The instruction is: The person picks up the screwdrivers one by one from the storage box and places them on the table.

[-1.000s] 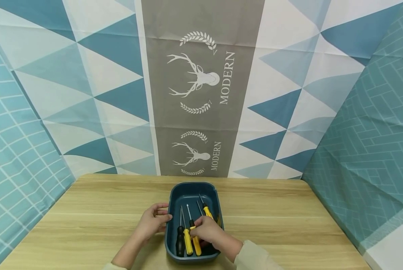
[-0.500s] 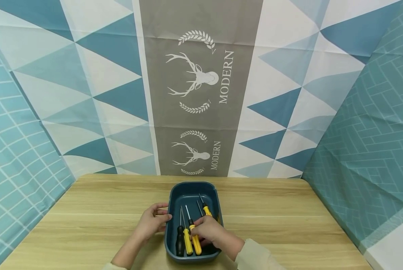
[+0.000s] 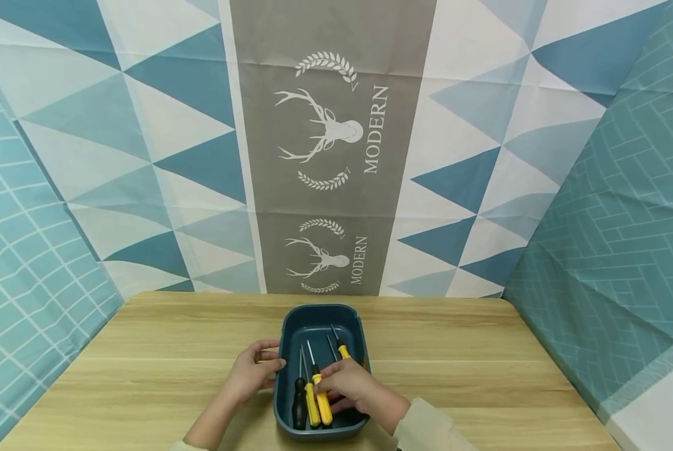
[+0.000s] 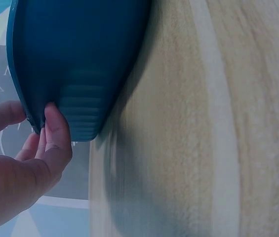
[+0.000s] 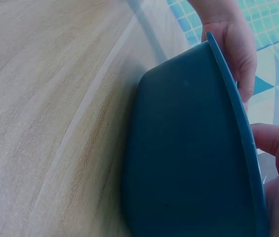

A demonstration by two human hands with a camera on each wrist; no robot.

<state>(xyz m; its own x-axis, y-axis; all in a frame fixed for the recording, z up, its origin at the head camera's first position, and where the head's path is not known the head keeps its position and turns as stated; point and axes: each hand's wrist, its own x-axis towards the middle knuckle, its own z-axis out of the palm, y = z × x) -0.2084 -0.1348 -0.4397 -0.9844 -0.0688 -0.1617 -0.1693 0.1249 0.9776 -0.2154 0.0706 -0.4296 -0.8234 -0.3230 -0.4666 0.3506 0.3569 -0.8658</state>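
Note:
A dark blue plastic bin [image 3: 319,317] lies lengthwise on the wooden table, with several screwdrivers inside. My left hand [image 3: 251,371] pinches its left rim between thumb and fingers, which the left wrist view shows close up. Reaching over the right side, my right hand [image 3: 352,383] grips a yellow-and-black screwdriver [image 3: 323,408] by its handle, the shaft pointing away from me. Just left of that lie a yellow-handled screwdriver [image 3: 312,406] and a black-handled screwdriver [image 3: 299,404]. Another yellow-and-black screwdriver [image 3: 343,349] is partly covered by my right hand. In the right wrist view the bin's wall [image 5: 188,133] hides the screwdrivers.
The wooden table [image 3: 454,369] extends to both sides of the bin. Patterned cloth [image 3: 336,188] hangs behind its far edge, and tiled-pattern cloth stands at left and right.
My right hand has shifted the yellow-and-black screwdriver slightly left, closer to the yellow-handled one. The left hand keeps its place at the rim.

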